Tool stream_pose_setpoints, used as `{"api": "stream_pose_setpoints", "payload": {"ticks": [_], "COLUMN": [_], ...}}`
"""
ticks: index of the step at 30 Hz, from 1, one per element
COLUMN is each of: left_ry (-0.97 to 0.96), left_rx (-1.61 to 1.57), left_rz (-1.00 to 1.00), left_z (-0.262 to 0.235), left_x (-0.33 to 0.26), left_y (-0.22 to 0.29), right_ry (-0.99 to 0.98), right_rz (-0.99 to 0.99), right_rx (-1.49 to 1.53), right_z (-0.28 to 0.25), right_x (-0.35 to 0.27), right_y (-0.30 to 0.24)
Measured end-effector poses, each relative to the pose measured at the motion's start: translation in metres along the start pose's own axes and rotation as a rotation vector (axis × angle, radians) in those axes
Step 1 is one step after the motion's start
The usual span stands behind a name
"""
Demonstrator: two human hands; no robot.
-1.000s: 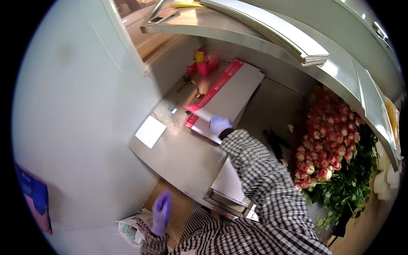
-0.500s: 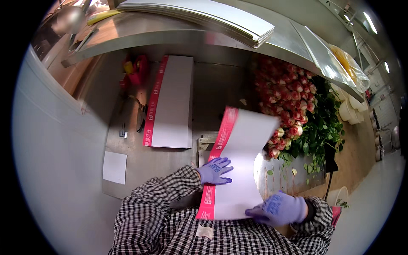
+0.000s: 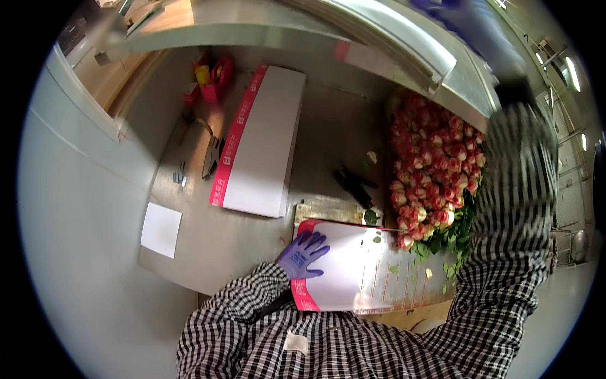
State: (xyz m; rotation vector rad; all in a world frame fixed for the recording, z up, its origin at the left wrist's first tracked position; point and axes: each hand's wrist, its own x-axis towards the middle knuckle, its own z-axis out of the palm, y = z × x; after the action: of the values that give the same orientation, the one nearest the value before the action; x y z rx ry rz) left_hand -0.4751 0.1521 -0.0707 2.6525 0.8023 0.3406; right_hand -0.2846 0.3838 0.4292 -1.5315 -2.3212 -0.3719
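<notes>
My left hand [image 3: 302,254], in a purple glove, lies with fingers spread over the left edge of a white sheet with a pink border [image 3: 344,271] and holds it low over the front of the steel table [image 3: 328,132]. My right arm, in a checked sleeve, reaches up at the right. My right hand [image 3: 437,5] is a blurred purple shape at the top edge, by the stack of sheets on the overhead shelf [image 3: 391,47]. Its grip is not visible.
A stack of white, pink-edged sheets [image 3: 259,142] lies on the table's left half. Pink roses [image 3: 435,164] are heaped at the right, with black pruners [image 3: 353,184] beside them. A white paper [image 3: 161,228], scissors [image 3: 211,155] and red containers [image 3: 211,76] sit left.
My right hand has let go of the sheet's lower corner and swung up to the overhead shelf. The sheet has dropped lower and flatter, held by the left hand alone.
</notes>
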Motion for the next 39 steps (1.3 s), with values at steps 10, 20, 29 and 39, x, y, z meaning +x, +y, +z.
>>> {"api": "stream_pose_setpoints", "payload": {"ticks": [10,20,29,39], "left_ry": [-0.086,-0.208,-0.209,-0.309], "left_rx": [-0.032,0.033,0.207,0.288], "left_rz": [-0.031,0.042,0.034,-0.049], "left_z": [-0.008,-0.004,0.002,0.002], "left_x": [0.003,0.002,-0.005,-0.002], "left_y": [0.001,-0.014,-0.016,-0.012], "right_ry": [-0.531,-0.524,-0.434,-0.412], "right_rz": [-0.099,0.732,0.977,1.082], "right_rx": [0.42,0.501,1.444,1.537], "right_z": [0.027,0.068,0.297,0.309], "right_x": [0.101,-0.277,-0.455,-0.446], "right_y": [0.12,0.004,-0.078,-0.1]}}
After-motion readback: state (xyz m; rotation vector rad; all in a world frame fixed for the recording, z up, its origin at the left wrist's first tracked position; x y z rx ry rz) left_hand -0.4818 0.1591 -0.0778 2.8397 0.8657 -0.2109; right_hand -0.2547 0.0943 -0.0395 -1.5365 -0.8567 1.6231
